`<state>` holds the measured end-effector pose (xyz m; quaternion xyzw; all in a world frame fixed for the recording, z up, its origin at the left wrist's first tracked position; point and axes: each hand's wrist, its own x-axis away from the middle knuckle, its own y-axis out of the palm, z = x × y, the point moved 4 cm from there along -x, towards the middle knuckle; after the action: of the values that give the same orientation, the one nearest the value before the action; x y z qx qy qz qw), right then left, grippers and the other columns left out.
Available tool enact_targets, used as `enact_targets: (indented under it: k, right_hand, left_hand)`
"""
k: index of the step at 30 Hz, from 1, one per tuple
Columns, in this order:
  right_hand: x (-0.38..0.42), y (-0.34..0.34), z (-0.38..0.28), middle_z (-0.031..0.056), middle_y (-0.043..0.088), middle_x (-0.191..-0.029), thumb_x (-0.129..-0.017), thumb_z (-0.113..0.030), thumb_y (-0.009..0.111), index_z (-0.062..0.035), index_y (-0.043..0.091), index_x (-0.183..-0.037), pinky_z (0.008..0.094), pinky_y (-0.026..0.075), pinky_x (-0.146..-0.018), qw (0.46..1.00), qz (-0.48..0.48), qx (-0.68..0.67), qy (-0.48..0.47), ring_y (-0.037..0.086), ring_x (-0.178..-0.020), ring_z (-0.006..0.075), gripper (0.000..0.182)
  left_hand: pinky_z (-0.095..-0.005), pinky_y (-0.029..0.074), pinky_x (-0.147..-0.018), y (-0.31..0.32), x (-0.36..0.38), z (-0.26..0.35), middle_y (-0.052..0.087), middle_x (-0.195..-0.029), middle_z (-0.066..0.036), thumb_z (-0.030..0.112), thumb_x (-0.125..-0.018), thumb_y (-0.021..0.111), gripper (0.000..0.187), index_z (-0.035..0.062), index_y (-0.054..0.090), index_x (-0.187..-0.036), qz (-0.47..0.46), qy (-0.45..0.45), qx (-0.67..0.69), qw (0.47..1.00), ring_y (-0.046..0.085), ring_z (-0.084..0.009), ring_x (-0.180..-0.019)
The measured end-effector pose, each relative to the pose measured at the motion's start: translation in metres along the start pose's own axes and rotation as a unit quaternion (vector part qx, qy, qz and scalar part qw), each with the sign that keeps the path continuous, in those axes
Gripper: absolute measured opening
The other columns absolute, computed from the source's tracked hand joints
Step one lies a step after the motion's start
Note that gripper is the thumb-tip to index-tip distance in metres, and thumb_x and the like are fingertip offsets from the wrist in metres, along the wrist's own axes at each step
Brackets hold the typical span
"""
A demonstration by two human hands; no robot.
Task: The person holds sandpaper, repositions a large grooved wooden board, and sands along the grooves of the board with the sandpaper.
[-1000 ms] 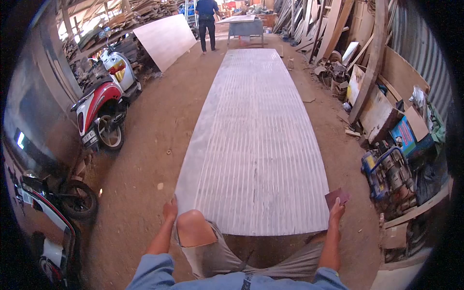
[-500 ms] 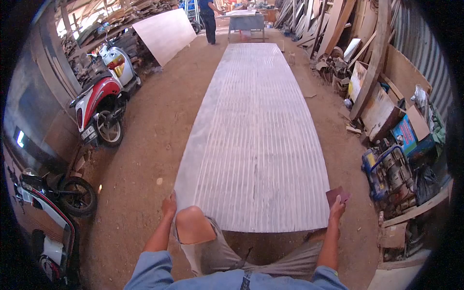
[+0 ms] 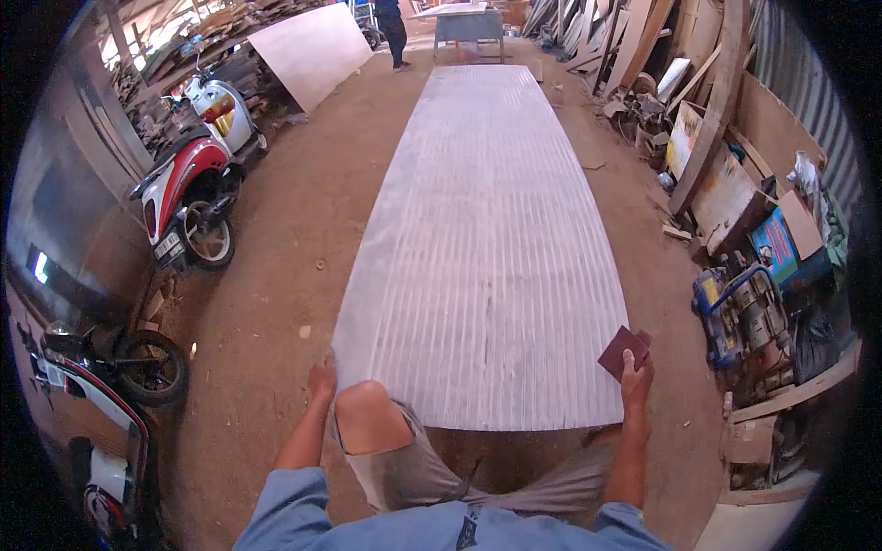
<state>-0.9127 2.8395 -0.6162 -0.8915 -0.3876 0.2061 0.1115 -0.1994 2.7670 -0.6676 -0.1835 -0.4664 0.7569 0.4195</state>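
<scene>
The striped panel (image 3: 487,248) stretches toward 12 o'clock. The left hand (image 3: 321,378) is at its 7 o'clock edge, grip unclear. At 5 o'clock, the right hand (image 3: 636,378) pinches a maroon sheet (image 3: 619,352); positioning seems in hand, and flat contact calls for a looser pinch.

A light blue shirt (image 3: 404,533) is worn, whose sleeves (image 3: 294,500) stop above the bare forearms (image 3: 301,447), with a narrow dark marking (image 3: 469,530), perhaps lettering, on it, and greyish-beige trousers (image 3: 395,482) leaving one knee (image 3: 372,421) uncovered.
</scene>
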Motion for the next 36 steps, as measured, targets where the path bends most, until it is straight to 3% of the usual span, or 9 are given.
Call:
enact_targets:
  k: [7, 20, 23, 25, 27, 29, 30, 32, 36]
  right_hand:
    - [0.014, 0.006, 0.032, 0.0207, 0.065, -0.123, -0.095, -0.021, 0.06, 0.0046, 0.055, -0.13, 0.0391, 0.045, -0.099, 0.996, 0.012, 0.071, 0.054, 0.061, -0.115, 0.0336, 0.044]
    - [0.015, 0.006, 0.042, 0.0243, 0.066, -0.116, -0.095, -0.03, 0.059, 0.0063, 0.058, -0.124, 0.0429, 0.049, -0.093, 0.992, 0.013, 0.101, 0.073, 0.065, -0.105, 0.0384, 0.046]
    - [0.013, 0.009, 0.039, 0.0241, 0.066, -0.117, -0.095, -0.03, 0.059, 0.0069, 0.059, -0.121, 0.0433, 0.047, -0.094, 0.992, 0.024, 0.107, 0.06, 0.063, -0.107, 0.0383, 0.045]
    - [0.017, 0.01, 0.016, 0.0224, 0.067, -0.116, -0.095, -0.031, 0.059, 0.0052, 0.06, -0.123, 0.0411, 0.047, -0.096, 0.972, 0.15, 0.171, -0.061, 0.064, -0.107, 0.0393, 0.045]
    - [0.01, 0.017, 0.003, 0.0226, 0.059, -0.131, -0.095, -0.035, 0.06, 0.0041, 0.056, -0.127, 0.0419, 0.047, -0.097, 0.934, 0.16, -0.237, 0.215, 0.058, -0.12, 0.0316, 0.05]
    - [0.005, 0.029, -0.062, 0.0186, 0.062, -0.125, -0.096, -0.036, 0.06, 0.0028, 0.057, -0.126, 0.0416, 0.047, -0.098, 0.787, -0.037, -0.593, 0.164, 0.059, -0.115, 0.0291, 0.048]
    - [0.007, 0.029, -0.086, 0.015, 0.063, -0.121, -0.099, -0.03, 0.058, 0.0028, 0.056, -0.126, 0.04, 0.046, -0.099, 0.83, -0.044, -0.519, 0.201, 0.059, -0.112, 0.0273, 0.042]
    - [0.014, 0.019, -0.167, 0.0106, 0.064, -0.118, -0.1, -0.025, 0.056, 0.0025, 0.055, -0.128, 0.039, 0.044, -0.1, 0.986, 0.008, -0.167, -0.017, 0.059, -0.11, 0.0259, 0.039]
    - [0.0, 0.013, -0.1, 0.0135, 0.061, -0.125, -0.099, -0.024, 0.058, 0.0041, 0.05, -0.132, 0.0399, 0.043, -0.102, 0.986, 0.024, -0.165, -0.02, 0.058, -0.113, 0.0268, 0.044]
  left_hand:
    - [-0.051, 0.043, -0.099, 0.004, -0.006, -0.005, 0.062, -0.114, -0.032, 0.059, -0.096, 0.036, 0.07, -0.0005, 0.067, -0.116, 0.001, -0.016, -0.041, 0.999, 0.058, -0.0472, -0.112]
    - [-0.0506, 0.045, -0.095, -0.015, 0.015, 0.023, 0.064, -0.112, -0.028, 0.054, -0.098, 0.035, 0.064, 0.0011, 0.067, -0.116, -0.014, 0.03, 0.012, 0.999, 0.06, -0.0468, -0.109]
    - [-0.051, 0.046, -0.093, -0.015, 0.016, 0.022, 0.066, -0.107, -0.029, 0.053, -0.098, 0.036, 0.065, -0.0014, 0.068, -0.112, 0.012, 0.027, -0.027, 0.999, 0.062, -0.0474, -0.104]
    - [-0.0511, 0.045, -0.094, -0.002, 0.003, 0.007, 0.065, -0.107, -0.031, 0.054, -0.098, 0.036, 0.066, -0.0023, 0.067, -0.112, 0.045, 0.057, -0.009, 0.997, 0.061, -0.0474, -0.106]
    - [-0.0511, 0.045, -0.095, 0.0, 0.004, 0.0, 0.064, -0.108, -0.033, 0.054, -0.098, 0.036, 0.067, -0.0033, 0.067, -0.113, 0.059, 0.094, 0.0, 0.994, 0.06, -0.0474, -0.108]
    - [-0.0509, 0.042, -0.099, -0.004, 0.008, 0.004, 0.06, -0.116, -0.034, 0.054, -0.098, 0.035, 0.066, -0.0021, 0.064, -0.119, -0.055, -0.053, -0.027, 0.997, 0.056, -0.047, -0.115]
    - [-0.0509, 0.042, -0.099, 0.004, 0.007, -0.002, 0.06, -0.116, -0.034, 0.054, -0.098, 0.035, 0.066, -0.0021, 0.064, -0.119, -0.069, -0.045, -0.038, 0.996, 0.056, -0.047, -0.115]
    - [-0.0511, 0.041, -0.1, 0.008, -0.013, -0.01, 0.059, -0.121, -0.032, 0.054, -0.098, 0.036, 0.067, -0.0032, 0.062, -0.122, -0.035, 0.021, -0.015, 0.999, 0.054, -0.0465, -0.119]
    - [-0.0508, 0.041, -0.101, 0.02, -0.02, -0.019, 0.06, -0.12, -0.031, 0.054, -0.098, 0.036, 0.068, -0.0041, 0.062, -0.121, 0.021, 0.055, 0.032, 0.998, 0.054, -0.047, -0.119]
